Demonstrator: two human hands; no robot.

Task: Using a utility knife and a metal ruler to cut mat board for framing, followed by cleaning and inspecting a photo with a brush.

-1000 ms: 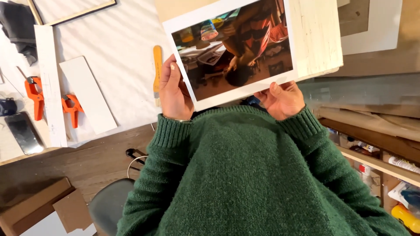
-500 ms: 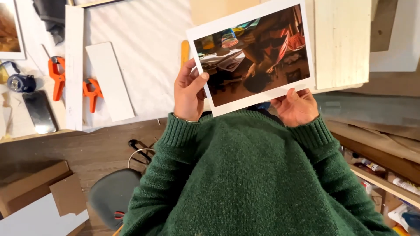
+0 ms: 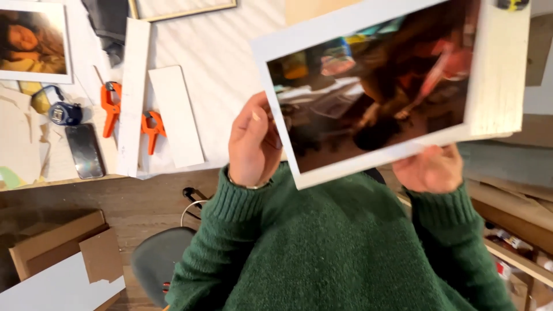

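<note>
Both of my hands hold up a large photo print [image 3: 368, 92] with a white border, tilted so its right side is higher. My left hand [image 3: 253, 144] grips the print's left edge, thumb on the front. My right hand [image 3: 429, 168] supports the lower edge from beneath, near the right side. The picture on the print is blurred. The green sleeves of my sweater [image 3: 345, 247] fill the lower part of the view.
On the white-covered worktable [image 3: 224, 63] lie two white boards [image 3: 175, 115] held by orange spring clamps [image 3: 151, 129], a phone [image 3: 84, 151], a blue tape measure [image 3: 64, 113] and another photo print [image 3: 34, 40]. A pale wooden board [image 3: 498, 75] is behind the print. Cardboard pieces [image 3: 57, 242] and a grey stool [image 3: 161, 259] are below.
The print has come closer to the camera and now fills more of the view, shifted right. My hands keep the same grip on its left and lower edges.
</note>
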